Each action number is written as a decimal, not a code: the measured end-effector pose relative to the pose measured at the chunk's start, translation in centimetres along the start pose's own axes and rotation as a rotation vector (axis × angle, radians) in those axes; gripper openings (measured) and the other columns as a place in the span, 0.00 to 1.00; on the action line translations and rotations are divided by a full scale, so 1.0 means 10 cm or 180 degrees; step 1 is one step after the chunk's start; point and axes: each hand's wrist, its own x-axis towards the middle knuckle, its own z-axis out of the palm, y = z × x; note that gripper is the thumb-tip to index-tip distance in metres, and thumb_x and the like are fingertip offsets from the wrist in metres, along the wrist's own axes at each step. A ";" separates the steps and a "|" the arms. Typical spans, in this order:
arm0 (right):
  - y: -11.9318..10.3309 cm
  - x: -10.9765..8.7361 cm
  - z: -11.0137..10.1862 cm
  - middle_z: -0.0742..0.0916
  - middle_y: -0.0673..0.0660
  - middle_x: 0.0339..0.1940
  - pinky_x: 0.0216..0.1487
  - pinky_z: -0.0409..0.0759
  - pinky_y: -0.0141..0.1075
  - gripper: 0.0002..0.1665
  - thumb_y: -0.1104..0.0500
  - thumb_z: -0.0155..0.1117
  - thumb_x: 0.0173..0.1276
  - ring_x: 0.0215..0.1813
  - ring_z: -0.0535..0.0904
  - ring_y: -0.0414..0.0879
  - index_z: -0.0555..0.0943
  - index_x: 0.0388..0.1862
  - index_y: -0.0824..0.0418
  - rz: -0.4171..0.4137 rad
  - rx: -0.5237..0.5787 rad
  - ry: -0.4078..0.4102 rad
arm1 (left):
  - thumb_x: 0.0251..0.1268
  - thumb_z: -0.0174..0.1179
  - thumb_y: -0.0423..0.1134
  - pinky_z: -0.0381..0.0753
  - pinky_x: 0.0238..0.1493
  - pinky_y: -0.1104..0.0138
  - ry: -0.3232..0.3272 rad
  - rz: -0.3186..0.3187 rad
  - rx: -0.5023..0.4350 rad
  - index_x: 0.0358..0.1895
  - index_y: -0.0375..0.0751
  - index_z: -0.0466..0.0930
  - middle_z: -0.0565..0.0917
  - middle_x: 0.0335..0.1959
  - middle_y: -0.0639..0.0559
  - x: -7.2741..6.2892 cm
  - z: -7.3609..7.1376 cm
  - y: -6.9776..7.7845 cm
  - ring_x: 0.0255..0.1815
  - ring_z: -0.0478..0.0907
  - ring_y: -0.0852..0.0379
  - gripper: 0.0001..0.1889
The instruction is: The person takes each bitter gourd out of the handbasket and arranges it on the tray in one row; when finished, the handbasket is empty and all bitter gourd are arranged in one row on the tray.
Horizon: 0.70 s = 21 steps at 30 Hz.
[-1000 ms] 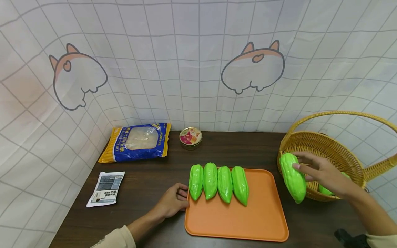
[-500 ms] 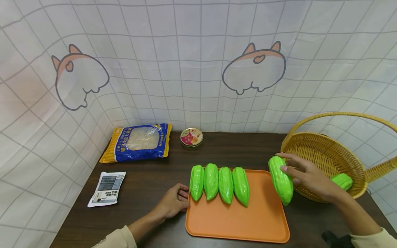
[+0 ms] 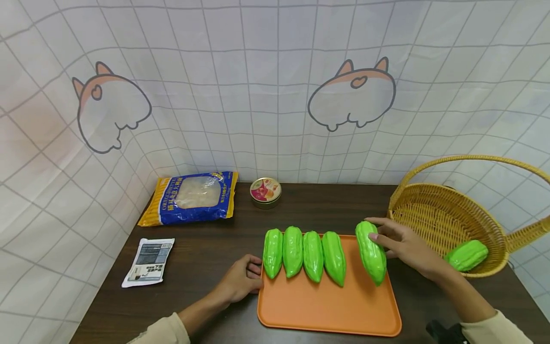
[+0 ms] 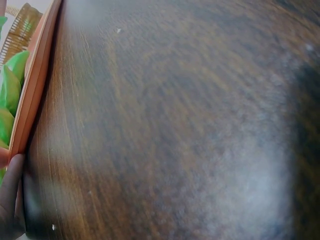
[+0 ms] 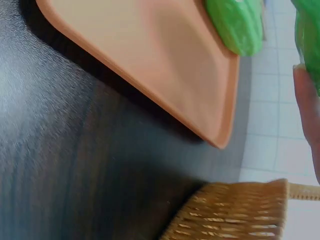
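My right hand [image 3: 404,244] pinches a bright green, ridged bitter melon [image 3: 371,255] by its upper part, over the right side of the orange tray [image 3: 328,308]. The melon slants, its narrow end pointing toward me. Several like it, one being this bitter melon [image 3: 333,258], lie side by side along the tray's left half. At the tray's left edge my left hand [image 3: 239,279] holds the rim; in the left wrist view a finger [image 4: 11,185] lies against the tray's outer wall. Another bitter melon [image 3: 467,255] lies inside the wicker basket [image 3: 434,210].
The basket's tall handle [image 3: 468,156] arches up at the right. A blue and yellow pasta bag [image 3: 193,198] and a round tin [image 3: 265,192] stand at the back. A small white packet [image 3: 148,263] lies at left. A white grid-patterned curtain [image 3: 275,95] closes off the back.
My right hand has carried the bitter melon leftward from the basket's edge to over the tray's right side. The left hand has stayed at the tray's edge.
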 end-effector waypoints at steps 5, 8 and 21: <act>0.10 0.08 0.10 0.78 0.66 0.55 0.45 0.85 0.47 0.34 0.46 0.57 0.76 0.48 0.79 0.54 0.65 0.76 0.52 0.0054 -0.0092 0.0076 | 0.45 0.65 0.26 0.89 0.34 0.63 -0.0003 -0.0010 0.0015 0.60 0.29 0.71 0.77 0.45 0.41 0.01 0.00 0.00 0.39 0.79 0.54 0.31; 0.15 0.13 0.15 0.80 0.66 0.52 0.43 0.85 0.46 0.34 0.46 0.58 0.75 0.44 0.79 0.53 0.66 0.75 0.54 0.0009 -0.0120 0.0108 | 0.45 0.65 0.26 0.89 0.34 0.63 -0.0010 -0.0016 0.0008 0.60 0.28 0.71 0.77 0.45 0.41 0.01 -0.01 0.00 0.39 0.79 0.54 0.31; 0.33 0.29 0.37 0.80 0.68 0.57 0.35 0.87 0.41 0.39 0.41 0.62 0.71 0.46 0.83 0.53 0.68 0.73 0.59 0.0237 -0.0324 0.0389 | 0.44 0.64 0.25 0.89 0.33 0.63 0.0034 0.0034 -0.0018 0.60 0.28 0.71 0.77 0.44 0.41 0.00 0.00 0.00 0.39 0.79 0.55 0.32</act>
